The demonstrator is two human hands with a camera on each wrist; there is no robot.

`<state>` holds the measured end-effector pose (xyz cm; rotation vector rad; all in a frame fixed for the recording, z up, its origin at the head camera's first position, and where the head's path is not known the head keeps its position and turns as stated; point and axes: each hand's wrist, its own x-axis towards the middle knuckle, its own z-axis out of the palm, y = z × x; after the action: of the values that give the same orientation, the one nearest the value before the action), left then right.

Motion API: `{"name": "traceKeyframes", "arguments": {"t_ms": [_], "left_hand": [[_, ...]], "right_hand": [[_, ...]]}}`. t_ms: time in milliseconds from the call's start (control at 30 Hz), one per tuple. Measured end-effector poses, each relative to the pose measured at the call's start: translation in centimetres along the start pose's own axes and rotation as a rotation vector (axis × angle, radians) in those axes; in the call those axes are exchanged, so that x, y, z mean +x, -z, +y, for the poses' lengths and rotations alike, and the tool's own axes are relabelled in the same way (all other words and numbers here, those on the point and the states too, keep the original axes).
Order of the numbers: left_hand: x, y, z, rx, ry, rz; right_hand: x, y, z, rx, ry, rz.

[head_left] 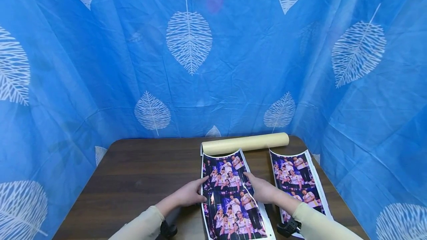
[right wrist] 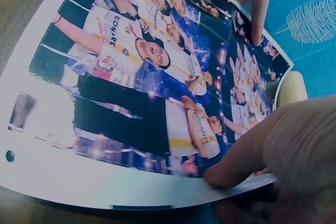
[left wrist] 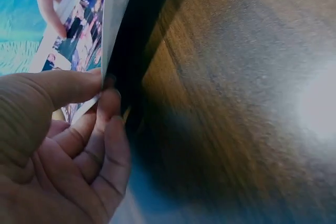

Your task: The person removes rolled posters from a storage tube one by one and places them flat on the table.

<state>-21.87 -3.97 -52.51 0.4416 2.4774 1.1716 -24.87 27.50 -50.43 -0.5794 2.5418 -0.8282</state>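
A glossy photo print sheet [head_left: 230, 216], two copies of a group picture with white margins, lies lengthwise between my hands. My left hand [head_left: 190, 194] pinches its left edge, thumb on top and fingers beneath, as the left wrist view shows. That edge of the sheet [left wrist: 114, 22] is raised off the table, with dark shadow under it. On the opposite side my right hand [head_left: 261, 190] grips the right margin, thumb [right wrist: 236, 158] on the printed face and fingers below. The sheet bows slightly; light glares on its surface.
A second similar print sheet [head_left: 297, 173] lies to the right, partly under my right forearm. Behind both sheets lies a pale yellow roll [head_left: 245, 143]. The brown wooden table [head_left: 143, 173] is backed by a blue leaf-patterned curtain [head_left: 227, 58].
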Motion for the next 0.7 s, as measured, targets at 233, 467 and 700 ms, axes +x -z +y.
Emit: {"name": "traceKeyframes", "arguments": {"t_ms": [233, 467, 700], "left_hand": [[1.0, -0.4, 0.6, 0.243, 0.043, 0.045], [1.9, -0.6, 1.3, 0.434, 0.113, 0.034], [2.2, -0.1, 1.5, 0.475, 0.119, 0.015]], "right_hand": [[0.3, 0.7, -0.1, -0.198, -0.002, -0.006], [1.0, 1.6, -0.3, -0.400, -0.108, -0.032], [1.6, 2.5, -0.2, -0.601, -0.080, -0.041]]}}
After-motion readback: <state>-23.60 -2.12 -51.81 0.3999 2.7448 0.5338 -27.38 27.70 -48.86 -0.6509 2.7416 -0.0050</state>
